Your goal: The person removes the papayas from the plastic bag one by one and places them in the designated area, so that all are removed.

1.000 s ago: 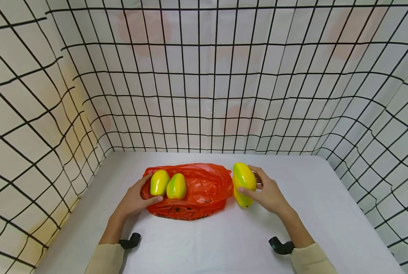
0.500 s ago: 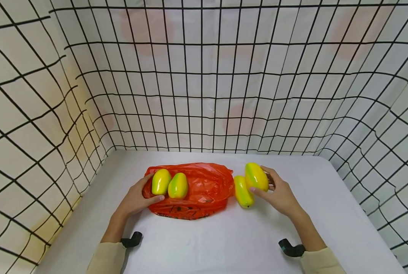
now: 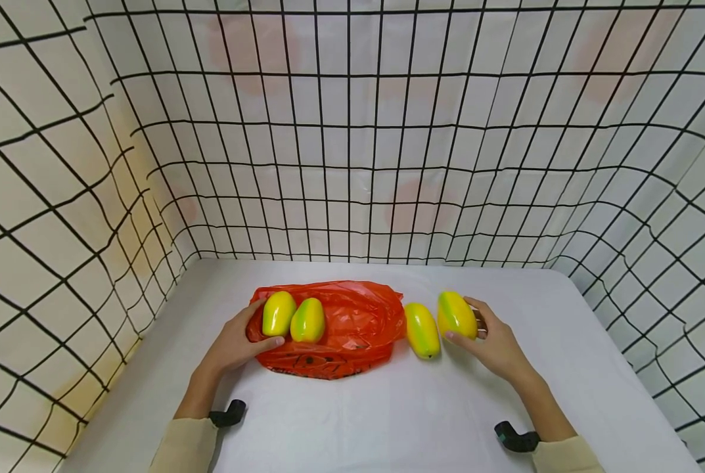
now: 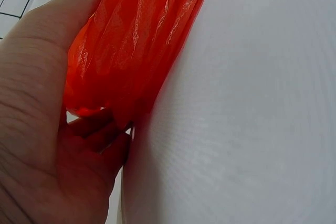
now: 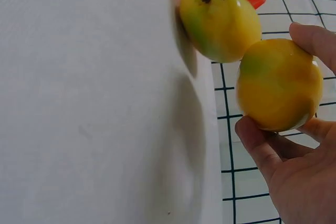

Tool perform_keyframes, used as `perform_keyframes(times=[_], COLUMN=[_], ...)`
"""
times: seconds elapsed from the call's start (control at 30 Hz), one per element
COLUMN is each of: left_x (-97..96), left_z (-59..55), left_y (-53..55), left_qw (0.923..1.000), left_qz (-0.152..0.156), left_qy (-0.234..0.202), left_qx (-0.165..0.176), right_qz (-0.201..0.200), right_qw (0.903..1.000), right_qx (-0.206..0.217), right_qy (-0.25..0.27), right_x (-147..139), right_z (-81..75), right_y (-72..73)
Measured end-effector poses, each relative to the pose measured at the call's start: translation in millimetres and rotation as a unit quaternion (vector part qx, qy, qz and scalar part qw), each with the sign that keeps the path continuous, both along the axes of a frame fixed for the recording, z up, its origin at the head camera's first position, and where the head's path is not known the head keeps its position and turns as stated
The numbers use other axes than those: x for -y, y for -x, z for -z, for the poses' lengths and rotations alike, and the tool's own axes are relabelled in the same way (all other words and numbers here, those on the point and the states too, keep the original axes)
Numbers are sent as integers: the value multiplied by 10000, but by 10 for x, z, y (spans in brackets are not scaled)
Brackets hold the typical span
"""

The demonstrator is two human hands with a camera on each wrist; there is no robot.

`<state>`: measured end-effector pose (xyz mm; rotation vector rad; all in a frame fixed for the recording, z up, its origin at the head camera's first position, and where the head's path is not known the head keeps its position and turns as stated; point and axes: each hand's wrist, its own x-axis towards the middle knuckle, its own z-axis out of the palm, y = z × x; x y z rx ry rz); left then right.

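Observation:
A red plastic bag (image 3: 358,322) lies on the table with its mouth spread. Two yellow-green mangoes, a left one (image 3: 278,314) and a right one (image 3: 307,320), sit in its left part. My left hand (image 3: 234,341) holds the bag's left end, thumb along the front rim; in the left wrist view its fingers (image 4: 113,145) are partly behind the red plastic. My right hand (image 3: 494,341) grips another mango (image 3: 456,315) between thumb and fingers. In the right wrist view that mango (image 5: 278,85) is above the tabletop, close to one more mango (image 3: 422,330) lying at the bag's right end.
White cloth covers the table (image 3: 352,427). A black wire grid (image 3: 352,164) stands at the back and along both sides. Black wrist mounts, one on the left (image 3: 228,414) and one on the right (image 3: 514,438), stick inward from the sleeves.
My right hand has carried its mango to the right and lower, away from the bag, uncovering the mango at the bag's right end. The left hand and bag have hardly moved.

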<state>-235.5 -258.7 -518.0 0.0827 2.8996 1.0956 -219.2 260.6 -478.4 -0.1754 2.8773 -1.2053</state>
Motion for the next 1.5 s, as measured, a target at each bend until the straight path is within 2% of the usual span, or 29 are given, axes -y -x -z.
perform_keyframes(times=[0.23, 0.6, 1.03, 1.17, 1.5], left_x=[3, 12, 10, 10, 13], left_z=[0, 21, 31, 34, 34], left_y=[-6, -17, 0, 5, 7], left_qw=[10000, 10000, 10000, 10000, 10000], left_qz=[-15, -9, 4, -1, 17], left_qy=[-1, 39, -37, -15, -26], left_qx=[54, 21, 29, -5, -28], right_qz=[84, 122, 35, -25, -9], right_qw=[9996, 9987, 9992, 9992, 9978], right_qx=[204, 428, 292, 240, 407], right_qy=[-166, -245, -277, -318, -526], right_x=[-66, -74, -62, -49, -29], right_z=[115, 210, 296, 282, 223], right_y=[-8, 5, -9, -13, -41])
